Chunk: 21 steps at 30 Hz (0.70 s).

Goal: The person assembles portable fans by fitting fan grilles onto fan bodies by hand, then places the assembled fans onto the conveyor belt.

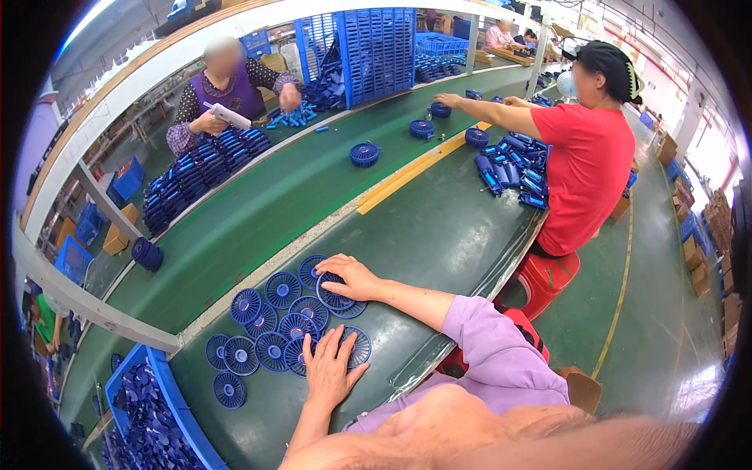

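Note:
Several round dark-blue fan grilles (271, 350) with radial spokes lie on the green tabletop, many overlapping. My left hand (329, 374) has its fingers spread over the near side of this group, the fingertips touching grilles. Next to its thumb is one grille (358, 348), partly covered by the hand. Farther off and to the right, my right hand (352, 278) rests on another grille (335, 296) at the group's right edge. Its fingers are stretched out across the grille's top, with the thumb apart; the palm hides part of it.
A blue crate (174, 407) of small blue parts stands at the left. Past the table runs a green conveyor (258, 211) carrying round blue fan parts (364, 154). A co-worker in red (583, 157) reaches over it at right; another in purple (241, 98) holds a light-coloured tool opposite.

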Each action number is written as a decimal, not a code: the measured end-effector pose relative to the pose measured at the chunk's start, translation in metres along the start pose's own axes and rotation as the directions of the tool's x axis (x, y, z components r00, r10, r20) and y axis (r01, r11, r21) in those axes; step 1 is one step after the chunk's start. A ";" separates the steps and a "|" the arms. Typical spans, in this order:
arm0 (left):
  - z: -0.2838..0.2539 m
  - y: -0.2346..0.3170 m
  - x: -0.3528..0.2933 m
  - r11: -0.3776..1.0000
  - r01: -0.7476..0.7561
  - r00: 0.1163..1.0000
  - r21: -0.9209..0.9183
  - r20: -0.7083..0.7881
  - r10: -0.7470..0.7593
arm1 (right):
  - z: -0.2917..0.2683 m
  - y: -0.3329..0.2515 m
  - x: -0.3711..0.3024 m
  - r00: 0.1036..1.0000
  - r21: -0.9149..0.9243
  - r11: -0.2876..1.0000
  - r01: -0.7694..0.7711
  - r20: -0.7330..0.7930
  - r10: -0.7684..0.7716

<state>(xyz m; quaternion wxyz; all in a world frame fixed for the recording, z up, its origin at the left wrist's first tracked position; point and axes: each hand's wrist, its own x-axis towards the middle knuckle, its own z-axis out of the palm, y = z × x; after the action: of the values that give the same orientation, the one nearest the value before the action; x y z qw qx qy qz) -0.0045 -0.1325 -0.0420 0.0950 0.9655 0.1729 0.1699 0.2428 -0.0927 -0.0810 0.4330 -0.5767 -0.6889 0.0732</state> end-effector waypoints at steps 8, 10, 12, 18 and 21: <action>-0.001 0.002 0.000 1.000 0.003 1.000 -0.006 0.004 -0.003 | -0.001 -0.001 -0.001 1.000 -0.001 1.000 -0.003 -0.004 0.003; -0.001 0.002 0.000 1.000 0.002 1.000 -0.006 0.004 -0.002 | 0.000 0.000 -0.001 1.000 0.001 1.000 -0.014 0.003 0.014; -0.001 0.003 0.001 1.000 0.003 1.000 -0.007 0.007 -0.003 | -0.001 0.001 -0.001 1.000 0.000 1.000 -0.009 0.001 0.009; -0.003 0.003 0.002 1.000 0.004 1.000 -0.005 0.008 -0.004 | -0.002 -0.001 0.000 1.000 0.002 1.000 -0.016 0.019 0.016; -0.003 0.004 0.002 1.000 0.003 1.000 -0.006 0.010 -0.003 | -0.002 0.001 -0.001 0.999 0.003 1.000 -0.023 0.023 0.023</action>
<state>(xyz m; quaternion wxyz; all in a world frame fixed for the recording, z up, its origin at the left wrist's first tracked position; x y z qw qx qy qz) -0.0023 -0.1347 -0.0379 0.0992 0.9657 0.1734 0.1657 0.2448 -0.0943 -0.0813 0.4251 -0.5829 -0.6871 0.0861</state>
